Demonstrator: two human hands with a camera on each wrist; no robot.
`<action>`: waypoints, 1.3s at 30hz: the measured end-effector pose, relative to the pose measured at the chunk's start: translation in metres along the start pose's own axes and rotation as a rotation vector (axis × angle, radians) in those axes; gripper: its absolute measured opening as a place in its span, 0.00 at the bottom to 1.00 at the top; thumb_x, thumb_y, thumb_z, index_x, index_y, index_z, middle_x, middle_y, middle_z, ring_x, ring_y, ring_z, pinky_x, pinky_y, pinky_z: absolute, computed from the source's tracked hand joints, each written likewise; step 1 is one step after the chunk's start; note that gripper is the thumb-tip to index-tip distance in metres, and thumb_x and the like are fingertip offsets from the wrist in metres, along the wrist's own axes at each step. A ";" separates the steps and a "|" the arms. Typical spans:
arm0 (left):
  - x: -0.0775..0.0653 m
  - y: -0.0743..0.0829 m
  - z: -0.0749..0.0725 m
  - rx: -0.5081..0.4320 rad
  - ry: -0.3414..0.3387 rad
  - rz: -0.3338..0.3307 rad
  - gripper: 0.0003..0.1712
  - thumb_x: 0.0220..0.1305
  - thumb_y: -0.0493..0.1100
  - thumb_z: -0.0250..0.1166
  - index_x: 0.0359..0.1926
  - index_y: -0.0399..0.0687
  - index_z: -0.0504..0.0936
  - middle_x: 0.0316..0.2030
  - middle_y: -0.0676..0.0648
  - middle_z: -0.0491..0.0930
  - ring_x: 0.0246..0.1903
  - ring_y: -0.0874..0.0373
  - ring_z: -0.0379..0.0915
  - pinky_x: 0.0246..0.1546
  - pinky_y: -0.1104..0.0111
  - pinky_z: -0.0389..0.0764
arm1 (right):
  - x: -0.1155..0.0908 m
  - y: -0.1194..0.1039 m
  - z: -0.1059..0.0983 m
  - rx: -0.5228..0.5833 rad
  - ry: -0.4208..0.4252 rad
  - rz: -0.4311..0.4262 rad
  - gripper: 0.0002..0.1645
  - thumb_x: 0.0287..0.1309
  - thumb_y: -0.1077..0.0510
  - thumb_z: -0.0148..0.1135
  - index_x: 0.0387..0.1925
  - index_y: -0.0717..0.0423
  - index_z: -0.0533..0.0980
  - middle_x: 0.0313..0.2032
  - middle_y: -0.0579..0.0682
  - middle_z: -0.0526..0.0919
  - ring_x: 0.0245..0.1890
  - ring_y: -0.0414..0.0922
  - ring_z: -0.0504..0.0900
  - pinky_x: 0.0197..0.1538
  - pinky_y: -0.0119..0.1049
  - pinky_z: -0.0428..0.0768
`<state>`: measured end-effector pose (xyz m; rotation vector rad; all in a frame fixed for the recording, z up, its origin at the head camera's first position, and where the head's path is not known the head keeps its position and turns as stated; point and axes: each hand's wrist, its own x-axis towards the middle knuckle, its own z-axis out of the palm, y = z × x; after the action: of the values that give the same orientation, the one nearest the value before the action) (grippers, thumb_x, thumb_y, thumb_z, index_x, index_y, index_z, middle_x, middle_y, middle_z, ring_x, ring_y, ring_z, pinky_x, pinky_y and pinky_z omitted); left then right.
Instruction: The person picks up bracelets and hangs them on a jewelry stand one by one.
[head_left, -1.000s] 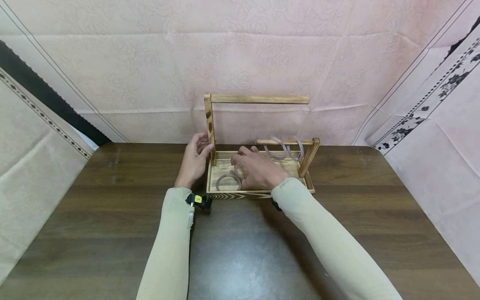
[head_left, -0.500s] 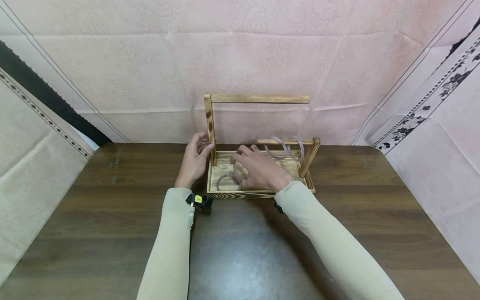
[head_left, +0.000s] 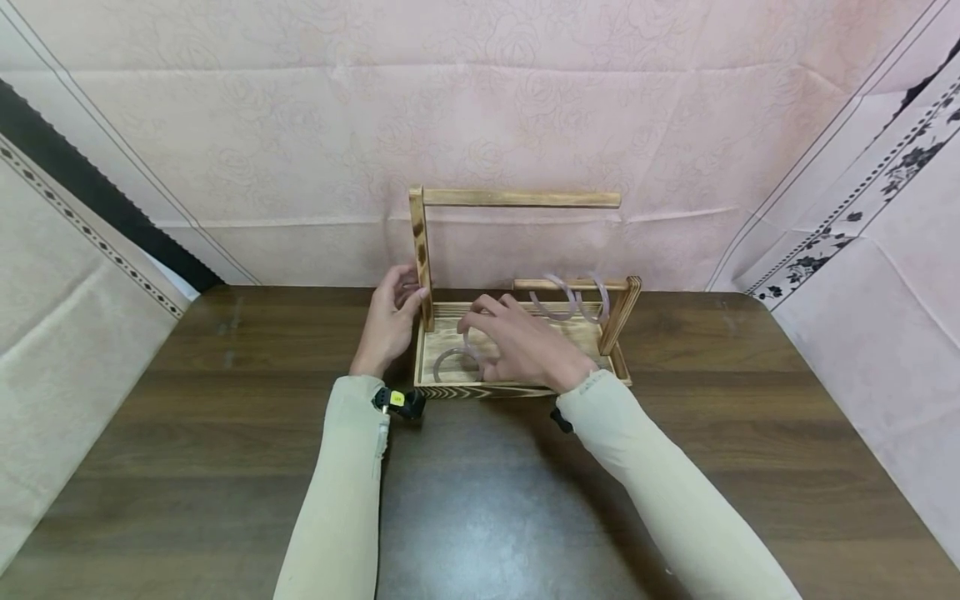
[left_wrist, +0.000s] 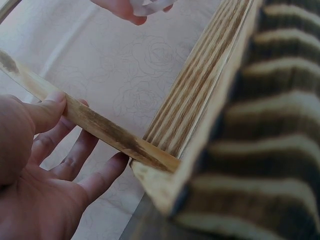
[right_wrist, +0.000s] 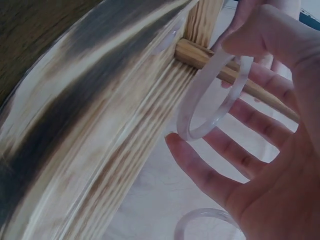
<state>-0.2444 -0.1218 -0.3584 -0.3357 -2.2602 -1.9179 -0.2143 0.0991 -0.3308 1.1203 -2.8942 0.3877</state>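
My right hand (head_left: 525, 343) holds a translucent pale bangle (right_wrist: 186, 117) between thumb and fingers, over the tray of a wooden bangle stand (head_left: 517, 390). Another bangle (head_left: 437, 367) lies in the tray's left front part, partly overlapped by the held one in the head view. My left hand (head_left: 388, 321) grips the stand's tall left post (left_wrist: 100, 122), the thumb on one side and fingers behind it. Two pale lilac bangles (head_left: 604, 304) hang on the short lower bar (head_left: 534, 284), to the right of my right hand.
The long upper bar (head_left: 517, 198) runs rightward from the tall post, its right end free. A shorter right post (head_left: 621, 315) carries the lower bar. The stand rests at the back of a dark wooden table (head_left: 225, 450), before a pale patterned cloth (head_left: 300, 150).
My right hand and wrist have shifted slightly to the right and toward me, and the held bangle has turned more edge-on. The left hand and the stand keep their place.
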 end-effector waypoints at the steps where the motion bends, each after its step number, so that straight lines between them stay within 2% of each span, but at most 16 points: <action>1: 0.000 0.001 0.000 0.000 -0.001 0.001 0.20 0.74 0.30 0.55 0.65 0.32 0.69 0.60 0.31 0.78 0.62 0.37 0.74 0.67 0.52 0.73 | -0.001 -0.001 0.000 -0.001 0.000 -0.004 0.34 0.45 0.57 0.74 0.57 0.41 0.77 0.60 0.43 0.74 0.55 0.47 0.71 0.52 0.41 0.80; 5: -0.001 0.001 0.000 0.005 -0.001 -0.002 0.20 0.75 0.30 0.55 0.65 0.32 0.69 0.60 0.31 0.78 0.62 0.38 0.74 0.68 0.52 0.72 | -0.004 -0.003 -0.002 0.000 0.015 -0.015 0.33 0.45 0.56 0.73 0.58 0.39 0.76 0.61 0.42 0.73 0.55 0.46 0.71 0.51 0.39 0.80; 13: -0.001 0.003 0.002 0.016 0.001 -0.015 0.20 0.75 0.31 0.55 0.65 0.33 0.69 0.60 0.32 0.78 0.63 0.39 0.73 0.68 0.51 0.72 | -0.009 -0.007 -0.008 0.007 0.050 -0.033 0.32 0.48 0.54 0.74 0.57 0.38 0.77 0.63 0.45 0.73 0.60 0.49 0.72 0.57 0.45 0.79; 25: -0.001 0.003 0.001 0.014 0.002 -0.006 0.20 0.75 0.31 0.54 0.64 0.33 0.69 0.60 0.31 0.78 0.63 0.37 0.73 0.69 0.51 0.72 | -0.016 -0.013 -0.019 0.014 0.152 -0.096 0.31 0.48 0.55 0.73 0.57 0.40 0.78 0.60 0.45 0.75 0.60 0.49 0.72 0.58 0.50 0.79; 33: -0.001 0.002 0.000 0.000 -0.001 -0.001 0.20 0.75 0.31 0.55 0.64 0.32 0.69 0.60 0.31 0.78 0.64 0.35 0.73 0.69 0.51 0.71 | -0.020 -0.017 -0.032 0.058 0.205 -0.134 0.31 0.48 0.57 0.74 0.57 0.43 0.79 0.59 0.46 0.75 0.59 0.48 0.72 0.64 0.45 0.76; 39: -0.002 0.003 0.001 -0.003 0.005 -0.015 0.19 0.75 0.31 0.55 0.64 0.32 0.69 0.60 0.30 0.78 0.64 0.34 0.72 0.68 0.50 0.71 | -0.023 -0.015 -0.040 0.099 0.253 -0.135 0.30 0.51 0.58 0.71 0.59 0.44 0.78 0.60 0.47 0.75 0.62 0.48 0.72 0.65 0.47 0.75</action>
<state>-0.2418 -0.1207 -0.3564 -0.3151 -2.2636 -1.9266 -0.1901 0.1135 -0.2916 1.1749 -2.5907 0.6245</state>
